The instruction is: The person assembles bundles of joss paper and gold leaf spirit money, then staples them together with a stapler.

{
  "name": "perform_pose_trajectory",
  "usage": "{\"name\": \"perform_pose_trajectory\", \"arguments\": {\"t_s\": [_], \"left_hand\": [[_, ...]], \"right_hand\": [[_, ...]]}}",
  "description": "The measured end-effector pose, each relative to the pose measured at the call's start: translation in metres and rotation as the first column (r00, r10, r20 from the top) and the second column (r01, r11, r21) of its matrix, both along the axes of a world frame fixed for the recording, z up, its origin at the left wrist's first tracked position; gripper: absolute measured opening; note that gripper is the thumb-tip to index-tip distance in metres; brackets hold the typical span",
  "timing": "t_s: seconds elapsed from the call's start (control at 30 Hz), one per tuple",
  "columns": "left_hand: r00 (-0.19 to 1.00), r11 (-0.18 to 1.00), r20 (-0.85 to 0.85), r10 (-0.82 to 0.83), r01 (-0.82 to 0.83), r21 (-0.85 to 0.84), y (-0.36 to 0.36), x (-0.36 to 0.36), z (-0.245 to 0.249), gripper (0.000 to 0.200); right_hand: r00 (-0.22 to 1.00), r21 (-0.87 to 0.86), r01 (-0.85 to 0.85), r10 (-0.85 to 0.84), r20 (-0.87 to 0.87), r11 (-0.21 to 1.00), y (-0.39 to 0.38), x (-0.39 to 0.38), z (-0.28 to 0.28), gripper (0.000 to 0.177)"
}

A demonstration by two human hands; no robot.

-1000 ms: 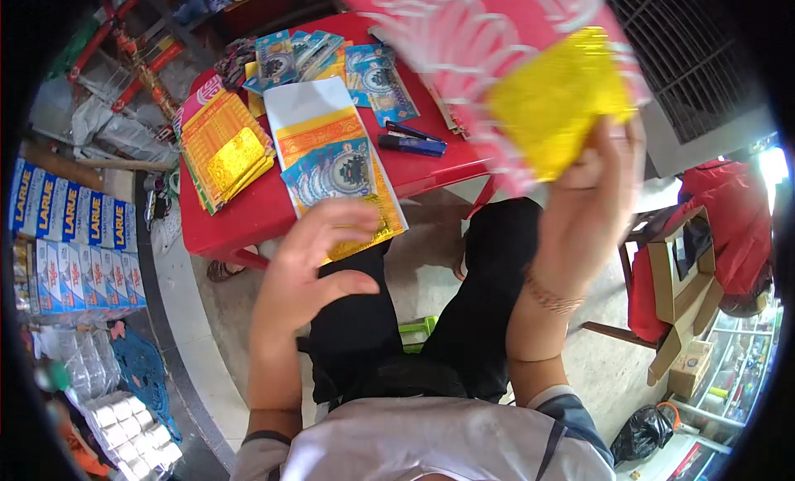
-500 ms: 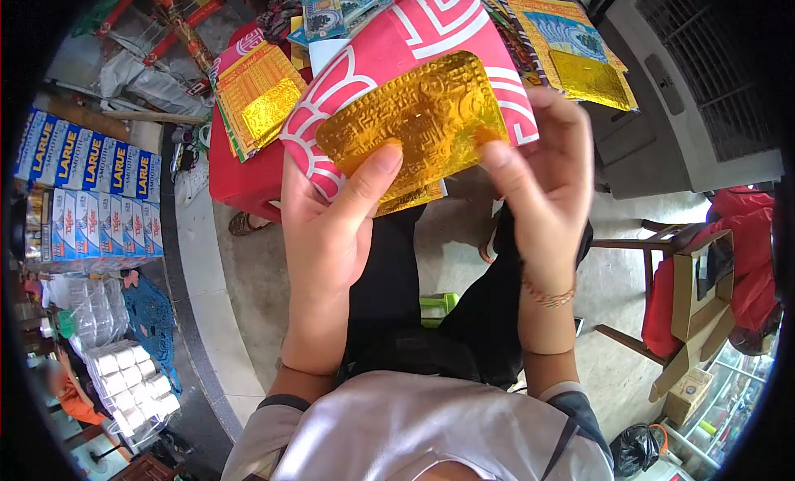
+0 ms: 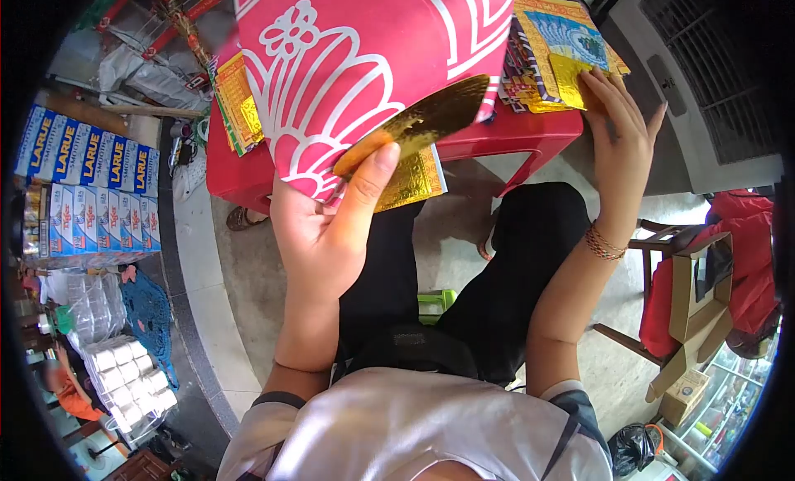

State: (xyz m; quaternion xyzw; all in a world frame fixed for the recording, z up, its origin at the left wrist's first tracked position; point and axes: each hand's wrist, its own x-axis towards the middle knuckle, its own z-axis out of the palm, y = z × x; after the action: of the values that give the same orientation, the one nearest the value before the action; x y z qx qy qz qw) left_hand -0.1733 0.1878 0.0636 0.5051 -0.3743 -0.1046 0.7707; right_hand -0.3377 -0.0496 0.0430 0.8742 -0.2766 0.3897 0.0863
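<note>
My left hand (image 3: 327, 224) is closed on a large pink sheet of paper (image 3: 331, 83) with white flower and line patterns. Under its thumb, a shiny embossed gold foil paper (image 3: 422, 120) is held against the pink sheet, tilted and bent. Another gold paper (image 3: 414, 183) shows below it, beside the same hand. Off to the right, my right hand (image 3: 617, 120) reaches out with its fingers extended and apart. Its fingertips touch a gold foil paper (image 3: 569, 83) on top of a paper stack; the thumb is mostly hidden.
Blue printed papers (image 3: 567, 35) and orange printed sheets lie in the right stack on a red plastic table (image 3: 530, 137). More orange papers (image 3: 234, 91) lie at its left. Beer cartons (image 3: 87, 158) stand left; a wooden chair (image 3: 629, 348) stands right.
My right hand has let go of the gold paper in my left hand and moved right to the stack. The pink sheet has swung upright, and the held gold paper has tilted.
</note>
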Motion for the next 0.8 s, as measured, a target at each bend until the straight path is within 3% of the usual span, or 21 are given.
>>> {"name": "perform_pose_trajectory", "arguments": {"t_s": [0.07, 0.1, 0.13, 0.17, 0.2, 0.27, 0.3, 0.4, 0.47, 0.7, 0.8], "left_hand": [[0.958, 0.987, 0.274, 0.088, -0.121, 0.106, 0.004, 0.008, -0.007, 0.019], [0.914, 0.962, 0.364, 0.179, -0.241, 0.132, 0.001, 0.009, -0.007, 0.012], [0.793, 0.913, 0.563, 0.234, -0.378, 0.154, 0.005, 0.020, -0.017, 0.014], [0.735, 0.853, 0.640, 0.224, -0.465, 0.236, 0.011, 0.026, -0.021, 0.017], [0.675, 0.780, 0.710, 0.199, -0.548, 0.303, 0.017, 0.030, -0.024, 0.020], [0.585, 0.716, 0.787, 0.196, -0.634, 0.292, 0.021, 0.042, -0.033, 0.025], [0.565, 0.700, 0.799, 0.203, -0.655, 0.285, 0.021, 0.047, -0.037, 0.028], [0.543, 0.609, 0.827, 0.149, -0.709, 0.356, 0.026, 0.069, -0.065, 0.029], [0.536, 0.611, 0.836, 0.122, -0.704, 0.362, 0.029, 0.071, -0.070, 0.030], [0.547, 0.613, 0.836, 0.045, -0.676, 0.410, 0.026, 0.066, -0.073, 0.034], [0.581, 0.612, 0.811, 0.077, -0.669, 0.421, 0.020, 0.058, -0.068, 0.031]], "right_hand": [[0.999, -0.062, -0.026, 0.028, 0.031, 0.998, 0.007, -0.002, 0.007, 0.025], [0.984, 0.035, -0.012, 0.006, 0.175, 0.999, 0.019, -0.001, 0.011, 0.022], [0.948, 0.127, -0.009, -0.032, 0.316, 0.992, 0.025, 0.001, 0.016, 0.018], [0.886, 0.065, -0.031, -0.003, 0.464, 0.997, 0.023, 0.002, 0.011, 0.015], [0.885, 0.047, -0.002, -0.020, 0.465, 0.999, 0.026, 0.000, 0.016, 0.015], [0.493, 0.250, -0.314, -0.068, 0.868, 0.916, 0.037, -0.002, 0.027, 0.014], [0.285, 0.187, -0.471, -0.052, 0.957, 0.862, 0.040, 0.002, 0.034, 0.016], [0.146, 0.190, -0.673, -0.124, 0.982, 0.715, 0.043, -0.001, 0.030, 0.019], [0.127, 0.196, -0.781, -0.156, 0.980, 0.593, 0.044, 0.000, 0.022, 0.020], [0.100, 0.150, -0.882, -0.134, 0.986, 0.448, 0.059, 0.010, 0.024, 0.031], [0.085, 0.108, -0.922, -0.078, 0.993, 0.372, 0.061, 0.009, 0.023, 0.047]]}}
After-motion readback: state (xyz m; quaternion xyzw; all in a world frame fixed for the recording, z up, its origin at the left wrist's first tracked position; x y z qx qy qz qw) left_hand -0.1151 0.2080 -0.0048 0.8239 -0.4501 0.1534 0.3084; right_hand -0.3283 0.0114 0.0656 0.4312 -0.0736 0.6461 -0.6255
